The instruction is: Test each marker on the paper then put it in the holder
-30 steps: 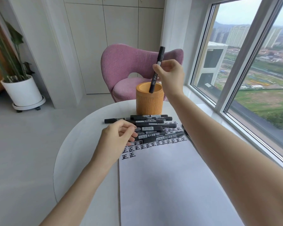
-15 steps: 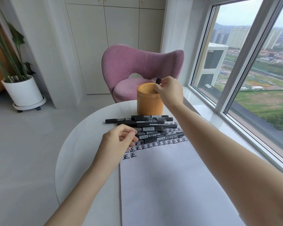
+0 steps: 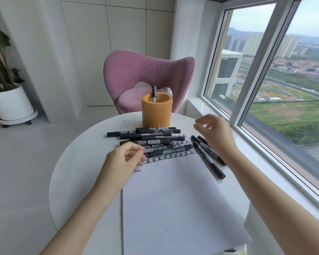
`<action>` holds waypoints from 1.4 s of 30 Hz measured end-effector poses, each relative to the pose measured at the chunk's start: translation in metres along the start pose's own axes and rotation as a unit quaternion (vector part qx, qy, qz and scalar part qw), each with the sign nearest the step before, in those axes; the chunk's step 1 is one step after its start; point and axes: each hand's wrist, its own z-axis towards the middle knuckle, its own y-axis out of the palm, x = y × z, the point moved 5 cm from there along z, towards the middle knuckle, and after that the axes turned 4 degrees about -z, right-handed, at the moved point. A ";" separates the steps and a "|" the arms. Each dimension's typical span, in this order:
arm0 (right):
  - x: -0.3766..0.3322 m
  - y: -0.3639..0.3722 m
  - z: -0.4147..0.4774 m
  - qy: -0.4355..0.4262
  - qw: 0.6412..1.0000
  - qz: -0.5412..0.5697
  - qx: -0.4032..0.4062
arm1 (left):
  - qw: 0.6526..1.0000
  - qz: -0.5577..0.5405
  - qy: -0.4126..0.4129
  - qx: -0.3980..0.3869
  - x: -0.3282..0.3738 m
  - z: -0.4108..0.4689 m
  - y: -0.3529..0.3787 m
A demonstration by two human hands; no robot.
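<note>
An orange cylindrical holder [image 3: 157, 115] stands at the far side of the round white table [image 3: 77, 173], with one black marker [image 3: 154, 93] upright inside it. Several black markers [image 3: 151, 138] lie in a pile across the top of the white paper [image 3: 173, 199], above rows of black test marks [image 3: 175, 155]. Three more markers [image 3: 208, 155] lie at the paper's right edge. My left hand [image 3: 122, 161] rests loosely curled on the paper's top left, holding nothing. My right hand [image 3: 214, 131] hovers empty, fingers relaxed, right of the holder and above the three markers.
A pink chair [image 3: 147, 74] stands behind the table. A large window [image 3: 276, 89] runs along the right, its sill close to the table edge. A potted plant [image 3: 7, 100] sits on the floor at the far left.
My right hand lowered the marker into the holder, let go, and pulled back to the right and toward me. My left hand stayed where it was.
</note>
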 end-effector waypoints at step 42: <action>-0.065 0.019 -0.107 0.060 0.924 0.304 -0.223 | 0.984 0.053 0.078 -0.154 0.018 -0.043 0.028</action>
